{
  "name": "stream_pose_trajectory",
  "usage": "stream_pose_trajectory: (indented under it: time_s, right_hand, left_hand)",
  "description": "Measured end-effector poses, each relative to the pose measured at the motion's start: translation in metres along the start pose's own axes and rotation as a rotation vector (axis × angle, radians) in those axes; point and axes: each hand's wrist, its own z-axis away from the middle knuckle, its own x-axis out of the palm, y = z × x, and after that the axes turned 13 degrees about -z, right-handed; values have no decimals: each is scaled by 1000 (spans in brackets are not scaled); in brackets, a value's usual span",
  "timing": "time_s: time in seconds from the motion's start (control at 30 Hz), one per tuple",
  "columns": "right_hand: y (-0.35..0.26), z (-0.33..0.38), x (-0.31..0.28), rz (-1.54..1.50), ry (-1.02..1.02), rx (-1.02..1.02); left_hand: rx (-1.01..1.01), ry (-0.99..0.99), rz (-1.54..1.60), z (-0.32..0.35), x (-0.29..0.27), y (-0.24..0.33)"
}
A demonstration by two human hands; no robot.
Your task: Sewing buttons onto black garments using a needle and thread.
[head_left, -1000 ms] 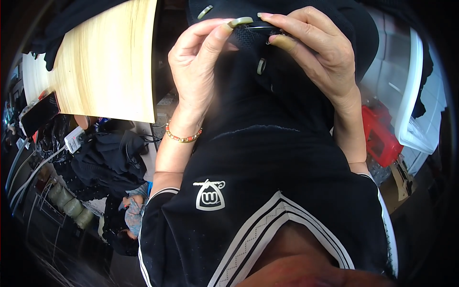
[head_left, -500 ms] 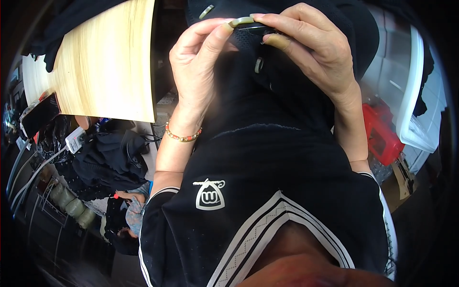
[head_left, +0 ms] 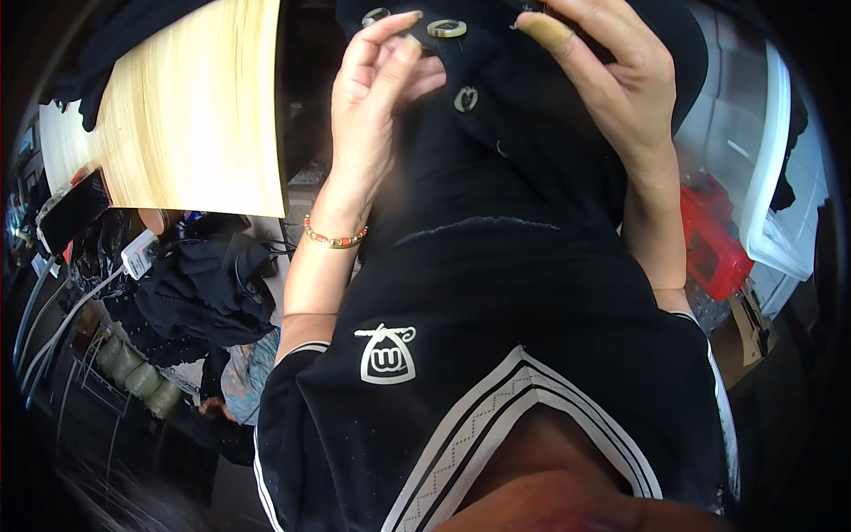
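Clutter fills the room's left side below a pale wooden tabletop (head_left: 191, 115), whose straight edges bend with the lens: a heap of dark clothes (head_left: 208, 284), a white power adapter (head_left: 140, 253) with cables, and some rounded greenish things too blurred to name. On the right stand a clear plastic storage bin (head_left: 780, 177) and a red crate (head_left: 714, 244), both partly hidden behind the person's right forearm. Held up in the middle of the view is a black garment (head_left: 523, 177), its upper edge cut off by the top of the picture, so its full shape cannot be made out. It is plain dark cloth with a row of pale ring-shaped buttons (head_left: 447, 28) running down a front band, and it hangs in front of the person's own black top, where the two dark fabrics are hard to separate. The left hand (head_left: 377, 97) has its fingers loosely curled and slightly apart, the fingertips touching the cloth just beside the top buttons; whether it pinches anything cannot be told. The right hand (head_left: 612, 80) is closed over the garment's upper right part, fingers pressed into the fabric, with its fingertips partly cut off at the frame's top. A beaded bracelet (head_left: 335, 237) circles the left wrist.
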Motion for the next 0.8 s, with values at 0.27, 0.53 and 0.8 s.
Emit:
stream_pose_trajectory:
  time_s: [0.27, 0.53, 0.8]
  right_hand:
    - [11, 4, -1, 39, 17, -26]
    - [8, 5, -2, -3, 47, 16]
    - [7, 8, -3, -58, 59, 24]
  left_hand:
    - [268, -58, -817, 24, -11, -31]
    - [351, -11, -803, 15, 0, -26]
    - [174, 26, -244, 18, 1, 3]
